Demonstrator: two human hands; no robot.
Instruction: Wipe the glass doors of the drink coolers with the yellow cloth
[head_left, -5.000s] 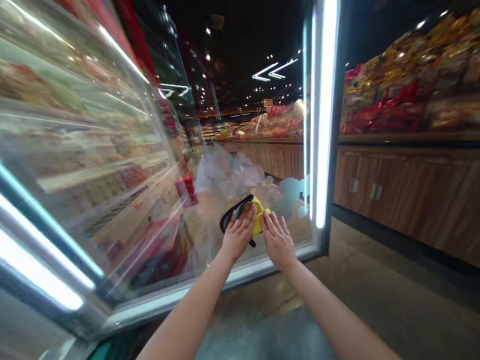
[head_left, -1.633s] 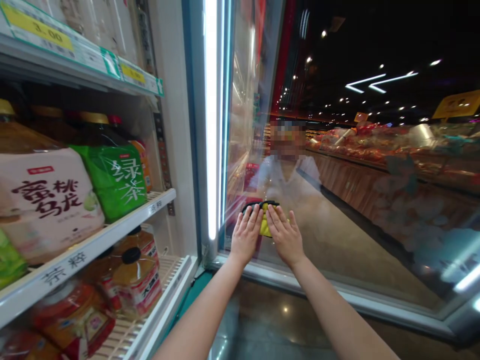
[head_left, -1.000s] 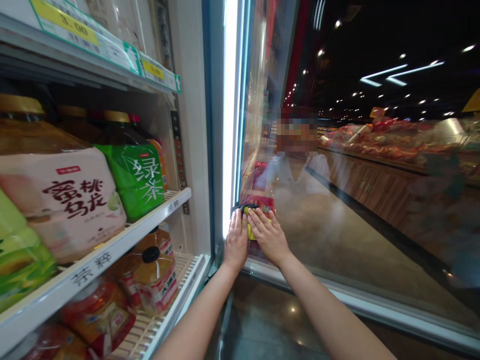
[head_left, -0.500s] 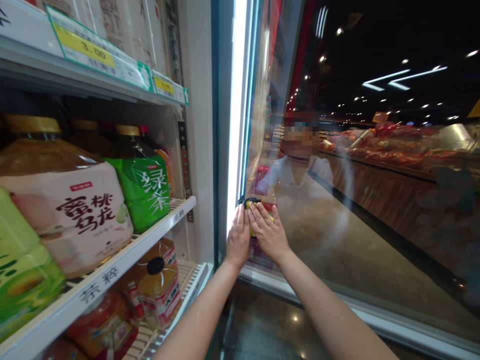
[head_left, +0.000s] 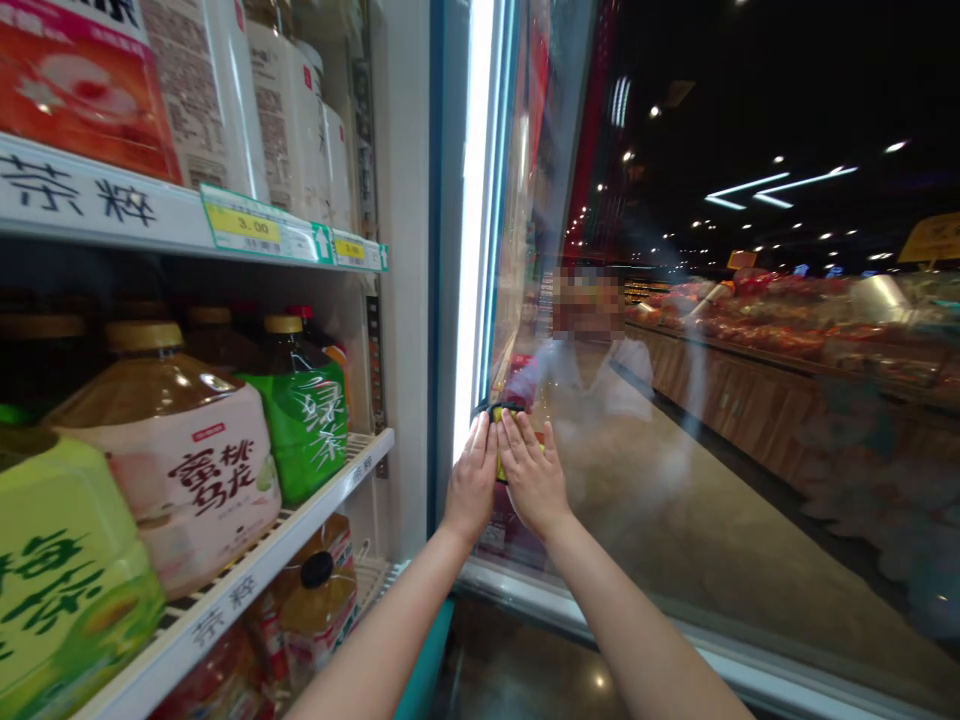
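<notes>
Both my arms reach forward to a glass door (head_left: 637,520). My left hand (head_left: 471,480) lies flat with its fingers stretched up, close beside the bright light strip (head_left: 474,220). Touching it on the right is my right hand (head_left: 534,475), also flat, with its fingers apart. Between and above the fingertips shows a small yellow and black thing (head_left: 500,412), mostly covered by my hands; whether it is on my side of the glass, I cannot tell.
Shelves at the left hold a pink-labelled bottle (head_left: 217,460), a green bottle (head_left: 307,420) and a light green bottle (head_left: 67,570). A teal object (head_left: 427,665) stands below my left forearm. The glass reflects a person (head_left: 592,380).
The view has tilted and shifted, so the shelves and bottles appear lower and more of the upper shelf shows. My hands stay together on the door, slightly lower in the picture.
</notes>
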